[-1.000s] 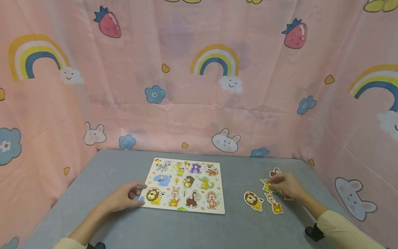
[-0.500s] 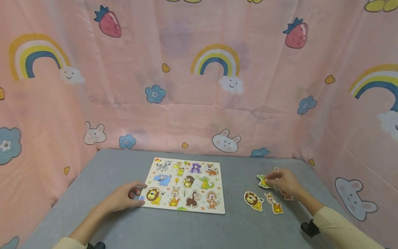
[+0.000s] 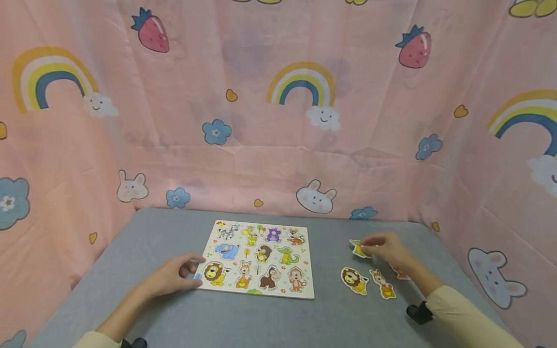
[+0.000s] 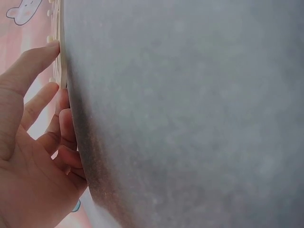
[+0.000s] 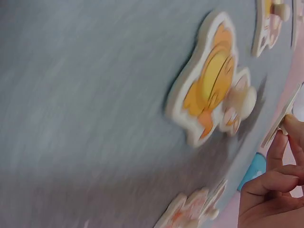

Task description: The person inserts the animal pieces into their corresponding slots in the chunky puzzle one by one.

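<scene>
In the head view a puzzle board [image 3: 256, 261] with printed animals lies on the table. My left hand [image 3: 176, 275] rests at its left edge; in the left wrist view the thumb [image 4: 40, 59] reaches straight to the edge, with the other fingers loosely bent beside it. My right hand [image 3: 389, 251] pinches a crocodile puzzle piece [image 3: 358, 249], tilted over the table right of the board. That piece [image 5: 283, 115] shows edge-on between thumb and fingers in the right wrist view. Below the hand lie a lion piece [image 3: 354, 281] and a kangaroo piece [image 3: 383, 284].
A brown piece [image 3: 400, 273] lies partly hidden behind my right wrist. In the right wrist view the kangaroo piece [image 5: 209, 85] has a pale round knob standing up from it. Grey cloth covers the table [image 3: 243, 321]; a pink printed curtain [image 3: 261, 169] hangs around it.
My right hand has drawn the crocodile piece leftward from the other pieces and slightly away from me, tilting it. The left hand and the board stay where they were.
</scene>
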The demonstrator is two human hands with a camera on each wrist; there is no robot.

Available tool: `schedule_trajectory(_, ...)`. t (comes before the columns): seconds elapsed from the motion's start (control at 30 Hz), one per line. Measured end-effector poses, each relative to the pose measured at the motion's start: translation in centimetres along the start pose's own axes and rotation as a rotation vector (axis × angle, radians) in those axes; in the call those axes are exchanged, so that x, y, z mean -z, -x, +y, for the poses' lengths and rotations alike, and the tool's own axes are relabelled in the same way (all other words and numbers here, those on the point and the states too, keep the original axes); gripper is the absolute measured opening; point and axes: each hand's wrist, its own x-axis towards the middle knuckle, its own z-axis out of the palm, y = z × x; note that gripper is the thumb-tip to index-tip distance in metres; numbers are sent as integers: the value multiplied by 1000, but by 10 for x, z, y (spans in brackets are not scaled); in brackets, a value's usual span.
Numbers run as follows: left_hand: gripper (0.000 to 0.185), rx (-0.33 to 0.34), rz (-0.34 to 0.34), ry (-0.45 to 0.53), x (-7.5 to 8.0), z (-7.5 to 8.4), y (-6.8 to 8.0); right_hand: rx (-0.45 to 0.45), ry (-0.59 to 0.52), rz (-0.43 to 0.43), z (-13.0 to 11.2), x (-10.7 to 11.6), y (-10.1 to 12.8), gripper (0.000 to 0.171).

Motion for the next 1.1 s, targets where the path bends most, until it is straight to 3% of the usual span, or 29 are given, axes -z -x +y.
schedule_trajectory(0.33,52,10,0,-9,0,-3,-1,-38,-51,5,-15,-17,-6,27)
schedule_trajectory(0.6,52,11,7,-20,0,-1,-1,-5,-132,-11,-25,-23,-17,26)
schedule_trajectory(0.83,52,18,-2,-25,-1,0,-1,76,-144,1,-38,-35,-24,22)
schedule_trajectory(1.1,52,17,7,-11,-1,0,0,84,-156,-33,-52,-55,-35,19)
